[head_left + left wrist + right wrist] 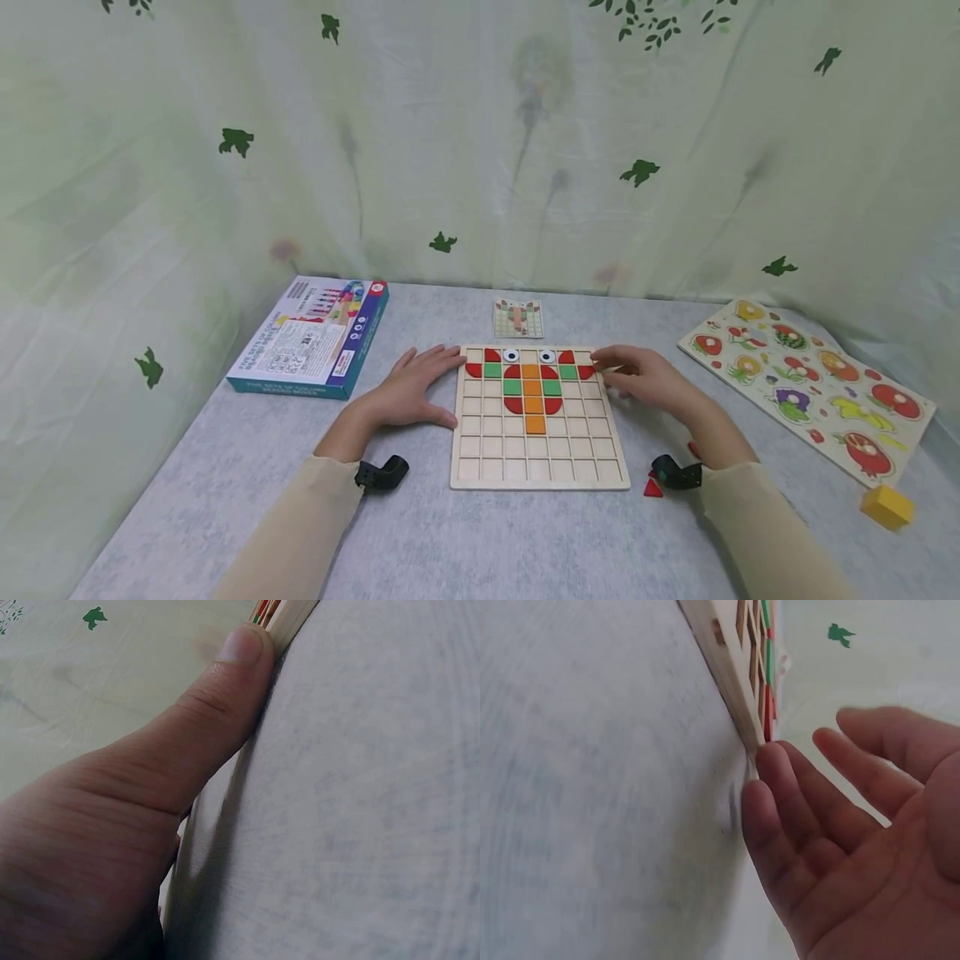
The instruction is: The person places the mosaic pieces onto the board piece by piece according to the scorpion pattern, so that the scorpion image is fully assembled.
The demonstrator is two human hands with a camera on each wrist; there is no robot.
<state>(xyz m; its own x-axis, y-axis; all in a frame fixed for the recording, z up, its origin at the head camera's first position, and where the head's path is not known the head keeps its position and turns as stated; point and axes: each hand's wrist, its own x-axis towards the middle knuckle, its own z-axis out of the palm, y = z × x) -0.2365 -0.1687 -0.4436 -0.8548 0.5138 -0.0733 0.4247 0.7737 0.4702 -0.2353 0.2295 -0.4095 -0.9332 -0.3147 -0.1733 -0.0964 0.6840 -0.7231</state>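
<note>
A wooden grid board [491,472] lies flat in front of me, with red, green and orange pieces and two eye pieces set in its upper rows. My left hand [405,392] rests at the board's left side, fingers spread and straight. Its thumb [225,682] touches the board's edge in the left wrist view. At the upper right edge is my right hand [647,377], its fingers loosely bent. In the right wrist view two fingertips [774,761] meet the board's corner, and nothing sits between finger and thumb.
Behind the board lies a small pattern card [517,319]. A boxed game [300,342] stands at the left, and a fruit-picture board [817,383] at the right with a yellow block [887,507] near it. Red triangle pieces [653,488] lie by my right wrist.
</note>
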